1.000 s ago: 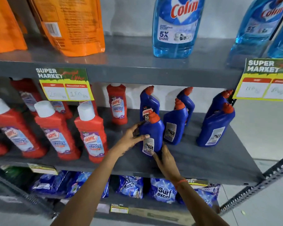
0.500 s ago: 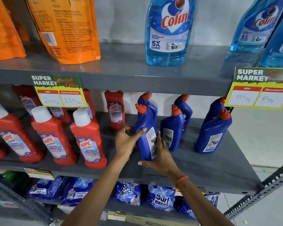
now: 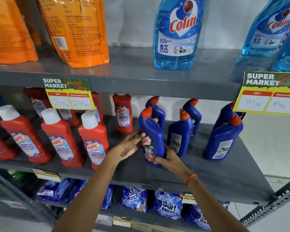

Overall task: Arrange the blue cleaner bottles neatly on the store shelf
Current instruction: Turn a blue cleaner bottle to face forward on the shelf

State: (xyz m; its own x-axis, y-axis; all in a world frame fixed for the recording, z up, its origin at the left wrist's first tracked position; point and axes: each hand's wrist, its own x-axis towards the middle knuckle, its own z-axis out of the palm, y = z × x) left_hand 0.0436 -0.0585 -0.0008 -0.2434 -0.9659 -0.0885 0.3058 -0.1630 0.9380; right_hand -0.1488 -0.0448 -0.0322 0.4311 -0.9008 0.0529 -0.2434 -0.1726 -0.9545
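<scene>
A dark blue Harpic bottle with an orange cap (image 3: 152,133) stands on the grey middle shelf (image 3: 224,178), its front label facing me. My left hand (image 3: 130,144) presses its left side and my right hand (image 3: 167,159) wraps its base from the right. Behind it stands another blue bottle (image 3: 158,111). To the right are two blue bottles (image 3: 180,134) (image 3: 193,114), one behind the other, showing back labels. Farther right another pair of blue bottles (image 3: 223,139) (image 3: 225,113) stands, the front one showing its back label.
Several red Harpic bottles (image 3: 93,139) with white caps fill the shelf's left half. Price tags (image 3: 69,94) (image 3: 271,94) hang from the shelf above, which holds orange pouches (image 3: 77,30) and light blue Colin bottles (image 3: 177,34). Blue Surf Excel packs (image 3: 167,206) lie on the shelf below.
The blue bottle in my hands has been turned from showing its back label to showing its front label. My right hand has slid down around its base.
</scene>
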